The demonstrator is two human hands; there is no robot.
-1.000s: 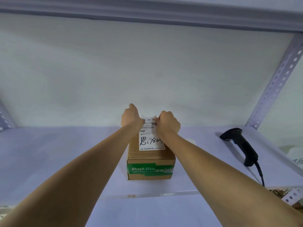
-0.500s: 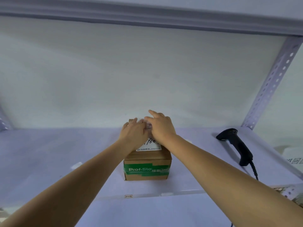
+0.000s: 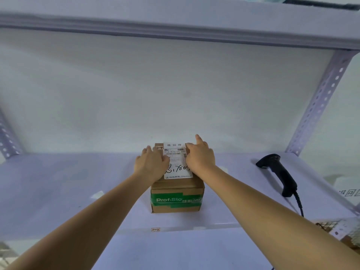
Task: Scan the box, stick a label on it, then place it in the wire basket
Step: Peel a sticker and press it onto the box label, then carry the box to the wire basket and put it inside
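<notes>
A small brown cardboard box with green tape across its front stands on the white shelf. A white label with print, a barcode and handwritten digits lies flat on the box top. My left hand presses flat on the label's left side, fingers spread. My right hand presses flat on its right side, index finger pointing away. Neither hand holds anything. The middle strip of the label shows between them.
A black handheld scanner with a coiled cable lies on the shelf at the right. A perforated metal upright rises at the right, another at the far left. A bit of wire mesh shows below the shelf's right edge.
My hands went from pinching the label's top corners in fists to lying flat on the label, then slid apart to its two sides, uncovering its middle.
</notes>
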